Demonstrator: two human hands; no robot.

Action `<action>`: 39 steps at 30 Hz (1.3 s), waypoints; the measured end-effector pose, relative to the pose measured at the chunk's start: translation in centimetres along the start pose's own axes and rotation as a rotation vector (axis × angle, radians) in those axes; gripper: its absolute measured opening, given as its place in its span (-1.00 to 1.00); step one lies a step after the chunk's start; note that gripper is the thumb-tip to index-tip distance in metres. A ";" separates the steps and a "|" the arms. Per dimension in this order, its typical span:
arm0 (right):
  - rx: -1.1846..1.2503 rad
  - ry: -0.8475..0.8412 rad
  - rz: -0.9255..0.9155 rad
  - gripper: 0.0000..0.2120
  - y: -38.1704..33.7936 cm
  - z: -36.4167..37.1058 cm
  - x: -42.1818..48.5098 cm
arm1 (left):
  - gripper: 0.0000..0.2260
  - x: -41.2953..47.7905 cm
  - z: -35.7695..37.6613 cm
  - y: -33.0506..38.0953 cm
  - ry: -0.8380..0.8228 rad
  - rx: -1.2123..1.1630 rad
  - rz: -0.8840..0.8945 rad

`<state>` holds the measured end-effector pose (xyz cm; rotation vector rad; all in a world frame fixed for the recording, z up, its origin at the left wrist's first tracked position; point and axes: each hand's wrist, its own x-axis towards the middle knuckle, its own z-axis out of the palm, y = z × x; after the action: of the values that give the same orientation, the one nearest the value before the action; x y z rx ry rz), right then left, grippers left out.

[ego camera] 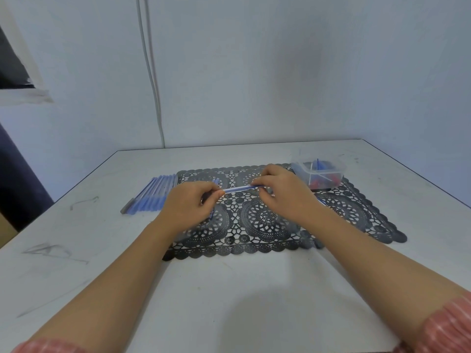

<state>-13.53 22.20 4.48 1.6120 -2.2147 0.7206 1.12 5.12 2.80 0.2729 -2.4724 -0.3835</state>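
**Item in hand:** pen (pixel 239 188), a clear barrel with a blue core. You hold it level above the mat (pixel 267 217), spanning the gap between your hands.

**Left hand** (pixel 190 203): fingers are curled and pinch the pen's left end. A second thin blue piece pokes out below the palm; what it is cannot be told.

**Right hand** (pixel 283 189): thumb and bent fingertips pinch the pen's right end. Nothing else shows in it.

**Done, by the look of it:** a row of pens (pixel 155 194) lies side by side just left of your left hand, at the mat's left border. They appear complete, but the count is too blurred to give.

**Left to do, by the look of it:**
- The pen in hand seems mid-assembly. Whether the core is seated is too small to tell.
- The box (pixel 318 173) beyond and to the right of your right hand is clear and lidless, and holds red and blue small parts and thin sticks, so there is stock for more pens.

**Edges:**
- The mat's scalloped border runs under both forearms.
- The table (pixel 229 289) ends at the wall beyond your hands.
- The table's left edge slants past the row's outer side, some way off.

**Open room:**
- Broad bare tabletop lies between your elbows and toward you.
- Some bare mat lies under and between the hands.
- The tightest spot is the box near your right hand, so a wide swing there could clip it.
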 end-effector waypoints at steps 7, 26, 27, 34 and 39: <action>-0.043 -0.079 0.002 -0.68 0.0 -0.1 0.0 | -0.84 0.1 0.2 -0.5 -0.019 -0.052 -0.012; -0.193 -0.010 -0.189 -0.64 0.6 -0.2 -0.1 | -0.66 0.1 0.3 -1.0 0.036 -0.051 0.114; -0.180 -0.003 -0.196 -0.61 0.6 -0.2 -0.1 | -0.64 0.1 0.3 -1.0 0.038 -0.052 0.120; -0.149 -0.067 -0.124 -0.69 0.9 -0.4 0.0 | -0.62 0.1 0.4 -1.2 0.059 -0.055 0.143; -0.080 -0.069 -0.071 -0.73 0.9 -0.4 0.0 | -0.63 0.1 0.4 -1.2 0.073 -0.053 0.142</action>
<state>-14.38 22.64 4.62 1.6900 -2.1915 0.5579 0.90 4.07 2.14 0.0873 -2.3893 -0.3720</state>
